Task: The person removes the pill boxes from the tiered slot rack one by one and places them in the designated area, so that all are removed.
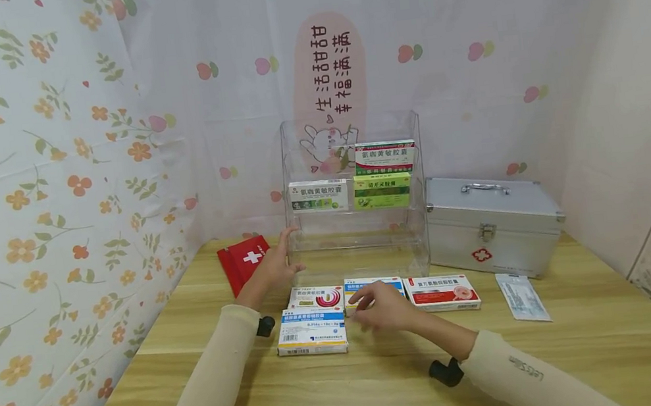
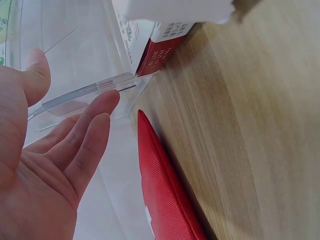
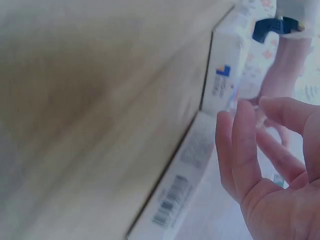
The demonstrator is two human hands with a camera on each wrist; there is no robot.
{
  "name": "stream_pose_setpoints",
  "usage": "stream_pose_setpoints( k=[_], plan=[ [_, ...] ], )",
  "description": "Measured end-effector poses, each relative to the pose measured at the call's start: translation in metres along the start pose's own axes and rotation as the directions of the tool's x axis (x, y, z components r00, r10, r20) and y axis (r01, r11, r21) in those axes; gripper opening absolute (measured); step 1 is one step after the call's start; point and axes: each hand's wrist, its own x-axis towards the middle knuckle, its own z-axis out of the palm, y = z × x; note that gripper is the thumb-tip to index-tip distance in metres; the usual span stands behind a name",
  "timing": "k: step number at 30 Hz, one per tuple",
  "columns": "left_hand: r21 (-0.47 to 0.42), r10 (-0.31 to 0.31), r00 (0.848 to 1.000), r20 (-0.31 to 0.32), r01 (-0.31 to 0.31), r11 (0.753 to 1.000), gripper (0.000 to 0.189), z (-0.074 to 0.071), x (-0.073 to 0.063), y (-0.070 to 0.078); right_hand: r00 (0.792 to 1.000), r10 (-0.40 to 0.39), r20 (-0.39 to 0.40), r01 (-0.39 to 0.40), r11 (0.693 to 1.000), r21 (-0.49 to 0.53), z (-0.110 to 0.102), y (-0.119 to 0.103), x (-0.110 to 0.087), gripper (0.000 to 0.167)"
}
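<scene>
My left hand (image 1: 274, 265) is at the left edge of a clear acrylic tiered rack (image 1: 360, 246), fingers and thumb spread around that edge, with no box in it. In the left wrist view its straight fingers (image 2: 92, 137) lie along the rack's side. My right hand (image 1: 385, 308) hovers over a blue-and-white medicine box (image 1: 390, 282), fingers loosely bent and holding nothing; it hides part of that box. To its left, another blue-and-white box (image 1: 312, 336) lies in front of a white box with red rings (image 1: 316, 295). A red-and-white box (image 1: 443, 291) lies to the right.
Three boxes stand on the rack: a white-green one (image 1: 319, 197), a lime one (image 1: 382, 192) and a red-green one (image 1: 385, 157). A silver first-aid case (image 1: 492, 228) and a small clear packet (image 1: 523, 298) are on the right, a red pouch (image 1: 240, 268) on the left.
</scene>
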Motion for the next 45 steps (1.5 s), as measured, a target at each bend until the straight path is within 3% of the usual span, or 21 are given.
stream_pose_setpoints(
  k=[8,17,25,32,42,45],
  plan=[
    [0.001,0.001,1.0,0.003,-0.001,1.0,0.092,0.001,0.0,-0.002,0.988,-0.062,-0.141,0.053,0.996,-0.066,-0.018,0.007,0.007,0.027],
    [0.0,0.004,1.0,-0.005,-0.004,1.0,0.092,0.0,0.001,-0.001,0.958,-0.076,-0.277,0.045,0.992,-0.116,-0.038,0.011,0.01,0.029],
    [-0.01,0.02,1.0,-0.004,-0.02,1.0,0.092,0.0,0.0,-0.003,0.932,-0.094,-0.35,0.047,0.989,-0.143,-0.061,0.023,0.02,0.032],
    [-0.011,0.011,1.0,-0.001,-0.011,1.0,0.092,0.0,-0.001,-0.002,0.888,-0.155,-0.433,0.097,0.983,-0.153,-0.079,0.03,0.029,0.03],
    [-0.008,-0.002,1.0,0.0,0.002,1.0,0.091,0.001,-0.002,0.001,0.842,-0.249,-0.479,0.112,0.948,-0.297,-0.098,0.038,0.04,0.031],
    [-0.005,-0.005,1.0,0.006,0.005,1.0,0.09,0.001,-0.003,0.002,0.819,-0.288,-0.496,0.115,0.929,-0.351,-0.102,0.037,0.042,0.031]
  ],
)
